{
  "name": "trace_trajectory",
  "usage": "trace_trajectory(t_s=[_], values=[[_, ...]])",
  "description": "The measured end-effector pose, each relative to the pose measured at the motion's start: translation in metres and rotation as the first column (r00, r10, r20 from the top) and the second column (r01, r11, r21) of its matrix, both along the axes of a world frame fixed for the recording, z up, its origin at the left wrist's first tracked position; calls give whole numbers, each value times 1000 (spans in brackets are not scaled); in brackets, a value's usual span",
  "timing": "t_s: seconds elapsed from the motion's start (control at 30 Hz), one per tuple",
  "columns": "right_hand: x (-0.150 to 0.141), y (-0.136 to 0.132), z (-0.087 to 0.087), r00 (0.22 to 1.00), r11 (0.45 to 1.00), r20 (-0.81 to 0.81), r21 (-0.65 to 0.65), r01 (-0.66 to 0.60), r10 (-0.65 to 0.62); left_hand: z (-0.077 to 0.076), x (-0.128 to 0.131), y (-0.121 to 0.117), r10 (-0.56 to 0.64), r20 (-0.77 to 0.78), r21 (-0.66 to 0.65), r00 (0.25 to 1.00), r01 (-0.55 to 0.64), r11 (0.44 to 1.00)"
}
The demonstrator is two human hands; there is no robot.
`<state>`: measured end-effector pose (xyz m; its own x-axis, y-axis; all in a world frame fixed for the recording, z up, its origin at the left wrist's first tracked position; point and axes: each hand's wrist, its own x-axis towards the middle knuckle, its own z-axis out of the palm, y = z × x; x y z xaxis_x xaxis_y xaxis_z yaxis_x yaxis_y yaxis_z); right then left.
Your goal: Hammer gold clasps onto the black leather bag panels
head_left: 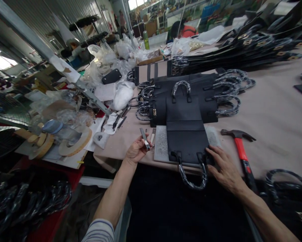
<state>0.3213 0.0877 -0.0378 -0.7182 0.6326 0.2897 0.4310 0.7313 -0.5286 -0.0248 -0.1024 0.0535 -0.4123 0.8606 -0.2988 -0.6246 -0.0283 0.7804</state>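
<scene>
In my left hand (pixel 137 149) is a slim, flat metal tool (pixel 144 138) with a pale patch near its lower end, pinched between thumb and fingers. My right hand (pixel 223 166) rests with fingers stretched out against the right edge of a black handbag panel (pixel 187 139). That panel lies unfolded on a grey stone slab (pixel 161 144), a plastic-wrapped handle at each end. Its near handle (pixel 193 185) hangs over the table's front edge. A claw hammer (pixel 240 146) with a red and black grip lies right of my right hand.
Behind the slab lie stacked black bag panels (pixel 158 109) with wrapped handles. A larger pile (pixel 236 55) stands at the back right. Tape rolls (pixel 75 141) and plastic bags (pixel 123 95) crowd the left. A slanted metal post (pixel 40 40) crosses the upper left. A person (pixel 188 32) sits at the back.
</scene>
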Motion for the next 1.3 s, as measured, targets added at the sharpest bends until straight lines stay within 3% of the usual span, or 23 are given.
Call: trace_trajectory(t_s=[0.13,0.33,0.5,0.97,1.07,1.3], values=[[-1,-2,4,1000,1000,0,3,10,-10,-1,15,12,-34,23,56,999,33,998],[-3,-4,11,1000,999,15,-36,10,-9,-8,53,41,-94,-109,53,990,101,994],[-2,-5,13,999,999,21,-38,28,-27,-9,79,53,-123,-109,66,986,131,989],[-2,-6,18,999,1000,27,-22,19,-19,-9,86,55,-114,-208,80,972,133,988],[-2,-6,17,1000,1000,25,-27,14,-13,-15,85,59,-79,-343,68,936,108,992],[-2,-7,19,999,999,38,-34,23,-21,-39,97,76,-50,-651,-4,757,63,998]])
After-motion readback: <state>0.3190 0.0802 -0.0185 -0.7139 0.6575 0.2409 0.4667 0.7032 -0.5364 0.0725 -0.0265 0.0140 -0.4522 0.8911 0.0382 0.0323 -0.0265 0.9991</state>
